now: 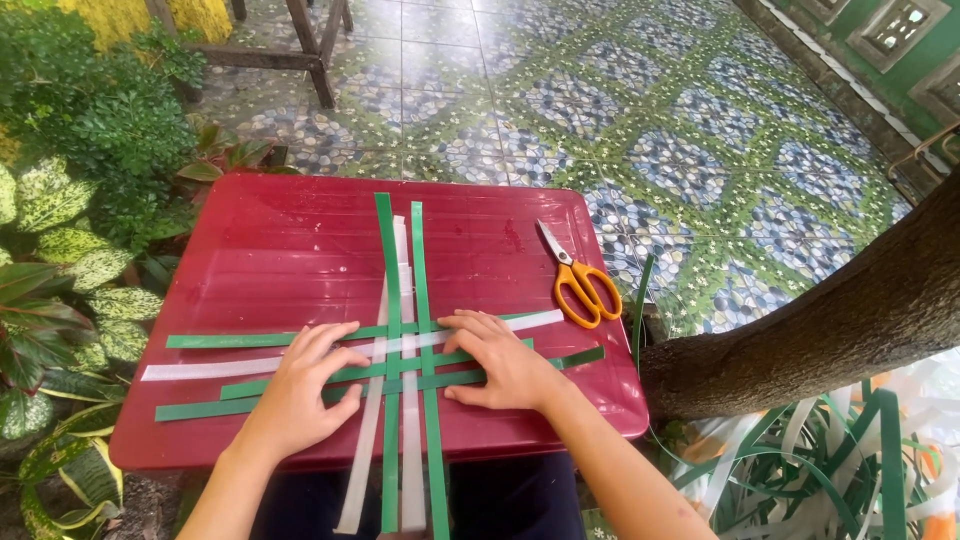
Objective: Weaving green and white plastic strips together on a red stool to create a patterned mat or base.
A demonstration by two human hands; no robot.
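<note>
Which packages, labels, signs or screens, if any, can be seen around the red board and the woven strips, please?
None: no package, label, sign or screen shows. Both hands, left hand and right hand, press on green and white strips on the red board; orange-handled scissors lie to the right.

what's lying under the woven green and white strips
A red plastic board lies under the woven strips. Both hands, left and right, cover parts of the crossing. What supports the board is hidden.
</note>
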